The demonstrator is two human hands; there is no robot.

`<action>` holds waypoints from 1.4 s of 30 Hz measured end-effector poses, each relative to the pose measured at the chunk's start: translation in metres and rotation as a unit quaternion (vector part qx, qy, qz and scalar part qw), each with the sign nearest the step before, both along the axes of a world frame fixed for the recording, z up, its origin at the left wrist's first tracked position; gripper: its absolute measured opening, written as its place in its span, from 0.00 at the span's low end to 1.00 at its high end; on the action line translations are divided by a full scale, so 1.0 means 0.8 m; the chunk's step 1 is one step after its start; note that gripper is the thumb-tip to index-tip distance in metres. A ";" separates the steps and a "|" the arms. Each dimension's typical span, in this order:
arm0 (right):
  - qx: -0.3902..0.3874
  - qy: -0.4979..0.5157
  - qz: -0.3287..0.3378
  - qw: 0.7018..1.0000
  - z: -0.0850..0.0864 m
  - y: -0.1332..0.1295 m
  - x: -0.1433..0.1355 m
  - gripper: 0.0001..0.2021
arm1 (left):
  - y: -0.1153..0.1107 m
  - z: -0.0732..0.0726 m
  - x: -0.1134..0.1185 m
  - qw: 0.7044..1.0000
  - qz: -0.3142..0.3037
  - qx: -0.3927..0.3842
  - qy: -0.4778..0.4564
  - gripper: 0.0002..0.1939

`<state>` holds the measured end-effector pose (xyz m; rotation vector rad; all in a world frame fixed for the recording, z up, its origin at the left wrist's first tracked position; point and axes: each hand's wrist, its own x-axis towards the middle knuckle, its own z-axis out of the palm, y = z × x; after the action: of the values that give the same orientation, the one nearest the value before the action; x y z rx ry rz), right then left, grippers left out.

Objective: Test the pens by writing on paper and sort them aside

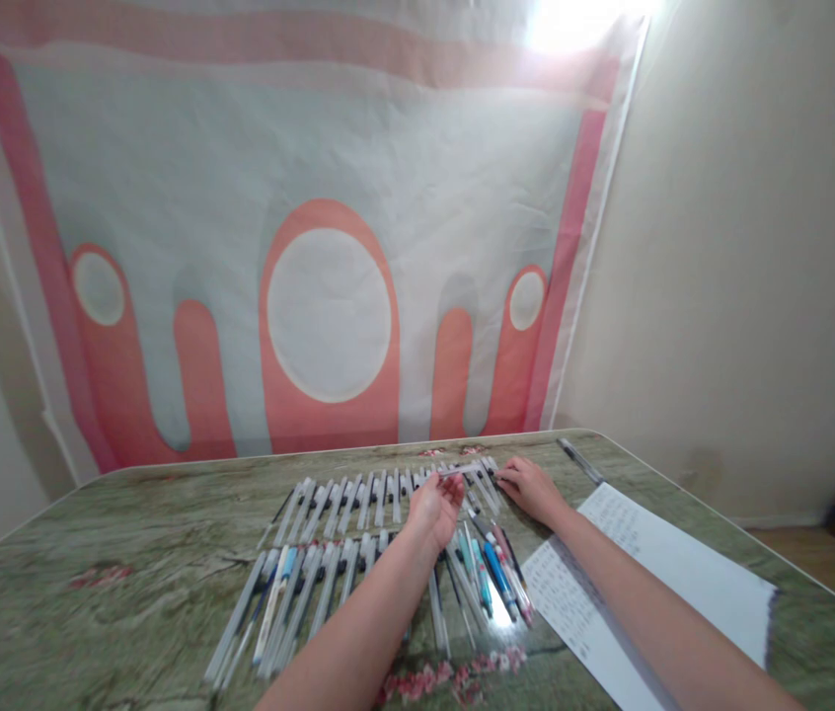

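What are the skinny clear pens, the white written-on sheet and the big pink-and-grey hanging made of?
The slim clear pens look like smooth, hard plastic: their barrels seem see-through. The flat white sheet looks like matte paper, with rows of writing. The large pink-and-grey hanging may be dull fabric or thin vinyl: it shows soft wrinkles.

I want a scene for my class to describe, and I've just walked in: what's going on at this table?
A person's left hand holds a slim, pale pen-like item over the right part of a far row of pens. The right hand is at that row's right end; whether it grips anything is unclear. A nearer row ends with coloured pens at the right. The right forearm crosses above paper with writing.
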<state>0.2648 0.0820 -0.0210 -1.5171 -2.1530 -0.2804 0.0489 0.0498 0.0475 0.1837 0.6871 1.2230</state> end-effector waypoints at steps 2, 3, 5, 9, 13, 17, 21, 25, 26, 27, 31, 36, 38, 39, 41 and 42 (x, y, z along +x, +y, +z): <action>-0.013 0.003 0.001 1.000 -0.002 0.002 0.001 0.12 | 0.001 -0.001 0.000 1.000 0.001 0.000 0.002 0.10; -0.021 0.005 0.000 1.000 -0.003 0.002 0.001 0.12 | 0.001 -0.001 0.000 1.000 0.002 -0.001 0.002 0.09; -0.037 0.011 0.000 0.999 -0.004 0.002 0.002 0.12 | 0.001 -0.001 0.000 1.000 0.003 -0.002 0.000 0.09; -0.029 0.048 -0.004 0.998 0.003 -0.001 -0.001 0.13 | 0.000 0.000 0.000 1.000 0.013 0.001 0.007 0.09; -0.015 0.160 0.007 0.987 0.020 -0.005 -0.011 0.14 | -0.002 0.001 0.001 1.000 0.022 0.002 0.021 0.09; -0.078 0.343 0.058 0.934 0.039 -0.007 -0.028 0.16 | -0.001 -0.002 0.001 0.999 0.026 0.008 0.023 0.09; -0.171 0.484 0.123 0.849 0.060 -0.016 -0.045 0.16 | 0.000 -0.006 0.002 0.999 0.031 0.011 0.028 0.09; -0.196 0.504 0.166 0.824 0.076 -0.028 -0.057 0.15 | 0.001 -0.007 0.002 0.999 0.034 0.016 0.033 0.10; -0.198 0.503 0.171 0.824 0.079 -0.029 -0.059 0.15 | 0.001 -0.007 0.002 0.999 0.034 0.016 0.034 0.10; -0.198 0.501 0.173 0.825 0.080 -0.031 -0.060 0.15 | 0.001 -0.007 0.002 0.999 0.035 0.016 0.036 0.10; -0.190 0.487 0.165 0.837 0.081 -0.031 -0.060 0.16 | 0.002 -0.007 0.002 0.998 0.039 0.015 0.043 0.10; -0.167 0.444 0.162 0.865 0.083 -0.031 -0.059 0.15 | 0.001 -0.008 0.004 0.997 0.048 0.036 0.052 0.09; -0.157 0.427 0.166 0.875 0.085 -0.032 -0.060 0.14 | 0.000 -0.008 0.004 0.996 0.052 0.043 0.059 0.09; -0.151 0.424 0.169 0.877 0.086 -0.033 -0.061 0.14 | 0.000 -0.007 0.004 0.996 0.054 0.044 0.063 0.09; -0.142 0.422 0.174 0.878 0.088 -0.035 -0.063 0.14 | 0.000 -0.006 0.003 0.995 0.059 0.046 0.068 0.08; -0.140 0.421 0.176 0.879 0.089 -0.035 -0.065 0.14 | 0.000 -0.006 0.003 0.995 0.061 0.048 0.069 0.08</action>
<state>0.2132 0.0536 0.0502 -1.0377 -1.7086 0.7212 0.0514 0.0497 0.0427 0.3118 0.7678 1.3703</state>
